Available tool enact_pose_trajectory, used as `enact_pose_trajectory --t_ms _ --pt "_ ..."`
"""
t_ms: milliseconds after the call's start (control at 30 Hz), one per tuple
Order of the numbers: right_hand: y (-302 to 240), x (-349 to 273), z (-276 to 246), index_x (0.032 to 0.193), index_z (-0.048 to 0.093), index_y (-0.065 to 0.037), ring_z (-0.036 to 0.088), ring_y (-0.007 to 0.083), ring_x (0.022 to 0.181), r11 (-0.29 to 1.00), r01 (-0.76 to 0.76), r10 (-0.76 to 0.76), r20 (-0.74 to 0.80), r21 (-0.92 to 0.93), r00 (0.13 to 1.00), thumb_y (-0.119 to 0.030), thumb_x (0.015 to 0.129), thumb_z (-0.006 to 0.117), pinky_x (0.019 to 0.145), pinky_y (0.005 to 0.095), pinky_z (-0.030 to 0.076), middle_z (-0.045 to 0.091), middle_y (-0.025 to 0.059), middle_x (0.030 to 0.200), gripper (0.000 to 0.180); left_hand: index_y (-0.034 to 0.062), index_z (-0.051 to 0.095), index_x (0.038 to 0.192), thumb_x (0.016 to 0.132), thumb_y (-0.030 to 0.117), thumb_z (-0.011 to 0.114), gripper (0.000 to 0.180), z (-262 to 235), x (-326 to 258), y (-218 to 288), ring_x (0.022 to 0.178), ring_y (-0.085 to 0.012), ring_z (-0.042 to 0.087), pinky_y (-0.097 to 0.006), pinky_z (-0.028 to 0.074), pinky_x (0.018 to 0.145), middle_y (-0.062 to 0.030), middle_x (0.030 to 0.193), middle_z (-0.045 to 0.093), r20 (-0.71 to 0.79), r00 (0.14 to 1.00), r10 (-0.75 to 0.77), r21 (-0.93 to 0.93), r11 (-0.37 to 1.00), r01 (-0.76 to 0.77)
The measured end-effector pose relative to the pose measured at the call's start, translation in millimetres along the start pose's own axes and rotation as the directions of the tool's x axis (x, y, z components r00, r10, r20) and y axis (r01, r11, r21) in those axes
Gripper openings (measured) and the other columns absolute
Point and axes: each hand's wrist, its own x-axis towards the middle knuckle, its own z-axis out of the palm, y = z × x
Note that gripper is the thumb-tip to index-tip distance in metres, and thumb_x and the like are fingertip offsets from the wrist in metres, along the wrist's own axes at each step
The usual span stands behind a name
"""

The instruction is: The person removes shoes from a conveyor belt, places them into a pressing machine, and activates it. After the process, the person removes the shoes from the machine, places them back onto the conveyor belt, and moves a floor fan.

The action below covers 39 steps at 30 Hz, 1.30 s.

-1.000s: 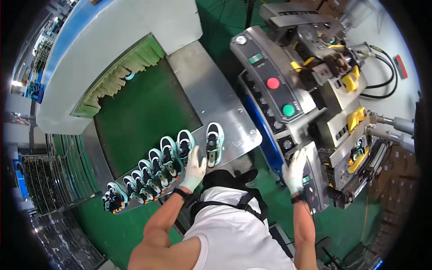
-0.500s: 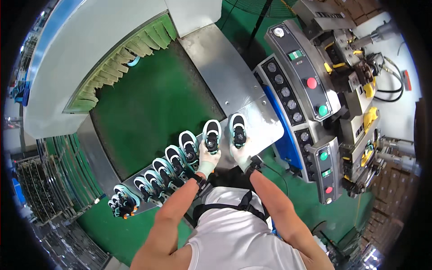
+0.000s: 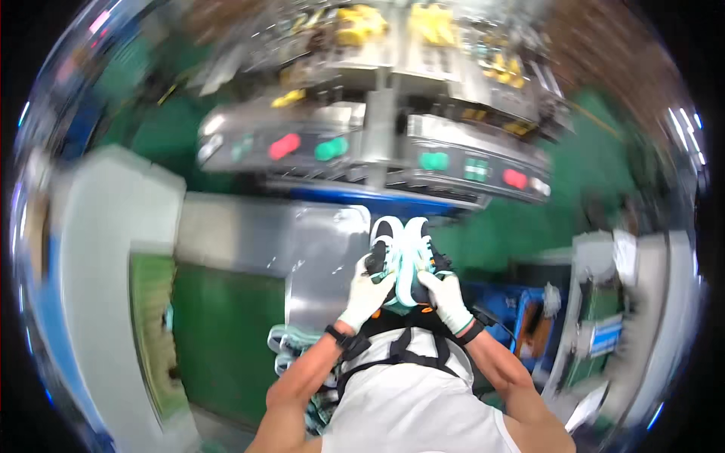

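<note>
Head view. I observe two sneakers held side by side just beyond the right edge of the steel ledge (image 3: 326,253), near its rounded far-right corner. The left hand (image 3: 366,294), in a white glove, closes on the rear part of the left-side sneaker (image 3: 383,241); the right hand (image 3: 447,298), gloved alike, grips the rear part of the right-side sneaker (image 3: 414,260), its thumb lying along the side. Both toes point away from the wearer. The uppers are black and white, the soles white and mint, with orange accents near the heels. The soles appear turned toward each other and touching, though blur keeps me from confirming contact along the full length. A dark wristband sits on each wrist.

Further sneakers (image 3: 291,337) cluster by the ledge's near-left corner, partly hidden from me by the left forearm. Left of the ledge I note a green belt (image 3: 226,332), bordered by a fringed curtain (image 3: 155,325) and a pale machine housing (image 3: 98,264). Beyond the ledge's far edge stands a press machine, blurred, with a left control panel (image 3: 249,147) and a right control panel (image 3: 495,177), each bearing red and green buttons; yellow parts (image 3: 434,26) show above them.
</note>
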Motion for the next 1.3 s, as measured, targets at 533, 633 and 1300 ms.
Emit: enact_pose_trajectory --t_ms 533,633,1300 --pt "34 -324 -306 0.118 0.061 0.004 0.065 0.0167 0.093 0.824 0.561 0.004 -0.990 -0.078 -0.143 -0.013 0.082 0.073 0.086 0.0322 0.052 0.068 0.0098 0.107 0.041 -0.0025 0.038 0.140 0.080 0.008 0.074 0.070 487 -141 125 0.116 -0.0286 0.060 -0.034 0.046 0.099 -0.0217 0.122 0.060 0.963 0.189 0.191 -0.030 0.777 -0.629" --pt "43 -330 -386 0.135 0.042 0.006 0.062 0.0249 0.110 0.973 0.197 -0.066 -0.959 -0.123 -0.276 -0.019 0.079 0.074 0.097 0.0350 0.047 0.061 0.0190 0.123 0.069 -0.0005 0.039 0.141 0.081 0.014 0.072 0.070 583 -148 78 0.116 -0.0373 0.057 -0.041 0.046 0.098 -0.0254 0.126 0.056 0.874 0.018 0.485 -0.283 0.542 -0.791" --pt "14 -42 -289 0.143 0.038 0.004 0.038 0.0291 0.139 0.912 0.351 -0.404 -0.306 -0.212 0.862 -0.013 0.093 0.062 0.114 0.0394 0.031 0.041 0.0208 0.148 0.058 0.0037 0.060 0.120 0.094 0.029 0.053 0.037 140 70 -21 0.107 -0.0374 0.063 -0.042 0.049 0.093 -0.0216 0.110 0.067 0.513 0.857 -0.054 0.722 0.567 -0.397"
